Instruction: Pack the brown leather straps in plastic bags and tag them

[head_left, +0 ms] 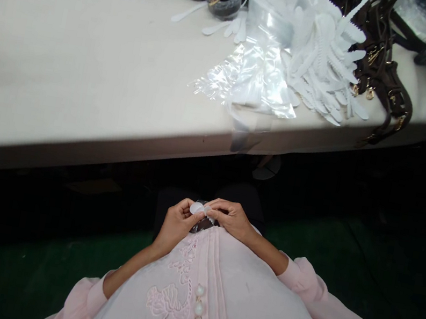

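Close to my body, below the table edge, my left hand [179,220] and my right hand [231,218] meet with their fingertips pinched together. Between them is a white toothed strip [197,208] with rounded ends, gripped from both sides. Just under the strip, a dark brown piece in clear plastic [202,225] shows between the hands, partly covered by the fingers. It looks like a rolled strap, though most of it is hidden.
On the white-covered table [68,70] lie a heap of white toothed strips [323,58], clear plastic bags [262,75] and brown straps with gold fittings [391,91]. Several plastic-wrapped dark rolls [224,2] sit at the back. The table's front edge runs between them and me.
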`<state>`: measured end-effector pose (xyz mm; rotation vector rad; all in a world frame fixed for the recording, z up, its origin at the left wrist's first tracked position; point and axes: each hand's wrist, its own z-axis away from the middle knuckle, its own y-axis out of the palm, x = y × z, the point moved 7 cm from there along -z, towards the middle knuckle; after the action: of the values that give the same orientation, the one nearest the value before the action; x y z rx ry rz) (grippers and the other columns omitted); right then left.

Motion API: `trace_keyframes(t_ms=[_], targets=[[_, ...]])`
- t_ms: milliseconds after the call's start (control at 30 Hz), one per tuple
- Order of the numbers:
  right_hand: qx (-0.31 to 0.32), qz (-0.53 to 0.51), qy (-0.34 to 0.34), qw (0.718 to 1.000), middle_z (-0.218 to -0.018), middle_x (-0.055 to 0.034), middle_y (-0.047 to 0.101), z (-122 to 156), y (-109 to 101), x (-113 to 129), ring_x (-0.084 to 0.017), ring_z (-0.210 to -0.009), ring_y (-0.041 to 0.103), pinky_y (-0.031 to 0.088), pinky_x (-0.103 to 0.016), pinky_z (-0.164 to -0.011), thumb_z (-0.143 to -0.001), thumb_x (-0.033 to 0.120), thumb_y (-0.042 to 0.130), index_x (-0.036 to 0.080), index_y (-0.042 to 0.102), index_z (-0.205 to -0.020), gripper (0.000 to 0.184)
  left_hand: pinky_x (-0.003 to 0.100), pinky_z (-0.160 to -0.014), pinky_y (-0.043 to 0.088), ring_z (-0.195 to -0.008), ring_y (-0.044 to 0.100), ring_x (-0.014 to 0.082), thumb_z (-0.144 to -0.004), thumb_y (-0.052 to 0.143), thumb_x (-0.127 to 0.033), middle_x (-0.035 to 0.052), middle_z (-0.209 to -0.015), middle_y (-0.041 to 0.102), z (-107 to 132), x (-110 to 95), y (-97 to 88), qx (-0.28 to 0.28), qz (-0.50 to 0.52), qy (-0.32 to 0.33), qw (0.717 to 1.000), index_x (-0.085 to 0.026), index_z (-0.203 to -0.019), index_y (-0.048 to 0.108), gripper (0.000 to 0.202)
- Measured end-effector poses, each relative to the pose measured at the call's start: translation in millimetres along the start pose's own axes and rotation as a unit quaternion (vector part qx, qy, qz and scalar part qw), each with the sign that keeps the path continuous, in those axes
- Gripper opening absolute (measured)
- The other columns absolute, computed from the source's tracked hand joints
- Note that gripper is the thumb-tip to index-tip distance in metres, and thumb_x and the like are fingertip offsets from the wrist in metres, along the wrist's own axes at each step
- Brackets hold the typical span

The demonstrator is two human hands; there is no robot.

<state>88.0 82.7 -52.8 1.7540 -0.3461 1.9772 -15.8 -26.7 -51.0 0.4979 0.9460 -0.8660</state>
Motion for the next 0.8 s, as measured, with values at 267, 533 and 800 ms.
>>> trace_keyframes(t_ms=[267,533,800], targets=[[-0.042,-0.01,0.036,0.998,-0.072,-0.0011,0.062,2,-6,-15,-0.012,-0.064,0.054,0.041,-0.025,-0.059,-0.079,0.042,0.074,0.02,0.078,-0.081,0.023,0.022,-0.059,0.045,-0.065,0.059,0.0136,-0.076,0.075,-0.043,0.001,-0.073,0.065,1,-1,3.6,0.012,-0.029,0.019,0.999,-0.015,-0.083,0.063,0.031],[-0.035,0.001,0.02,0.999,-0.071,-0.0006,0.058,2,0,-12,-0.013,-0.066,0.053,0.039,-0.025,-0.06,-0.079,0.043,0.075,0.02,0.078,-0.077,0.023,0.024,-0.06,0.042,-0.065,0.061,0.016,-0.093,0.051,-0.04,0.0019,-0.071,0.066,4,-23,8.7,0.013,-0.228,0.103,0.968,-0.017,-0.086,0.066,0.028],[-0.022,-0.019,0.049,0.998,-0.068,0.0013,0.058,1,4,-15,-0.01,-0.062,0.051,0.038,-0.023,-0.059,-0.075,0.037,0.077,0.016,0.068,-0.069,0.025,0.025,-0.06,0.041,-0.063,0.062,0.0162,-0.096,0.042,-0.037,0.0018,-0.07,0.064,5,-22,14.8,0.041,-0.299,0.127,0.945,-0.018,-0.085,0.058,0.027]])
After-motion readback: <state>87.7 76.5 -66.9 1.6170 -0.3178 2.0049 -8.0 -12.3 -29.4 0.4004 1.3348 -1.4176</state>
